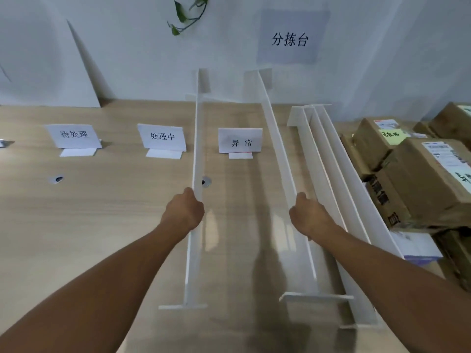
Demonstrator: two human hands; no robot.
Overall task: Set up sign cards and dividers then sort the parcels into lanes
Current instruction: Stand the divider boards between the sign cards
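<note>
Legibly, cards 待处理 [74,135], 处理中 [162,136], 异常 [240,142]

Figure: the person's 2 arms, as recorded by the head camera. The left forearm [102,284] and the right forearm [395,273] were bare along their whole visible length, from the lower frame edge to the wrist. Each looked broad close to the lens and tapered towards the wrist. The left hand [184,212] and the right hand [309,216] were bare, presented by their backs, with the knuckle line and thumb base distinguishable. The fingers were largely out of sight. The upper arms lay outside the frame, so clothing there could not be determined.
</note>
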